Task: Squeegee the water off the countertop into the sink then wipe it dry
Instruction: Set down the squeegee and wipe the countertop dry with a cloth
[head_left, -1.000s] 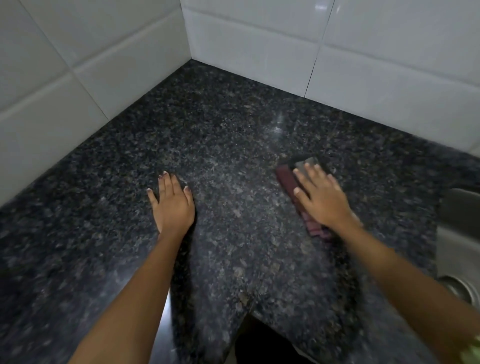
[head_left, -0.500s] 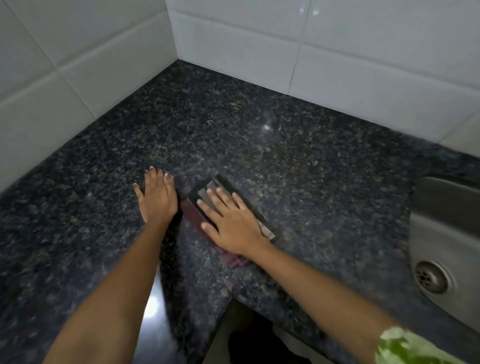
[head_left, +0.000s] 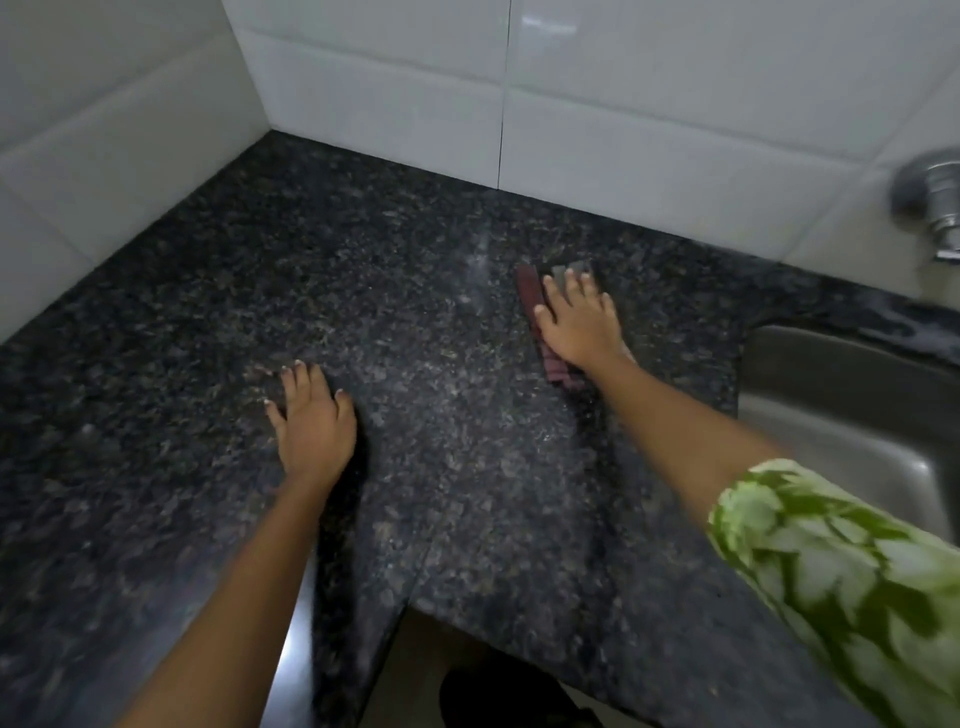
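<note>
A dark speckled granite countertop (head_left: 415, 291) fills the corner between white tiled walls. My right hand (head_left: 579, 325) lies flat on a folded maroon and grey cloth (head_left: 531, 293), pressing it onto the counter a short way left of the steel sink (head_left: 852, 415). The cloth shows at the hand's left side and past the fingertips; the rest is hidden under the palm. My left hand (head_left: 311, 421) rests palm down on the bare counter nearer the front, fingers spread, holding nothing. No squeegee is in view.
A chrome tap (head_left: 930, 202) juts from the wall above the sink at the far right. The counter's front edge makes an inner corner (head_left: 410, 608) below my arms, with floor beneath. White tiles (head_left: 389, 88) close off the back and left.
My right hand has slid the cloth away from my left hand, rightward and farther back toward the sink. My left hand stays planted. The view has shifted, bringing the tap in.
</note>
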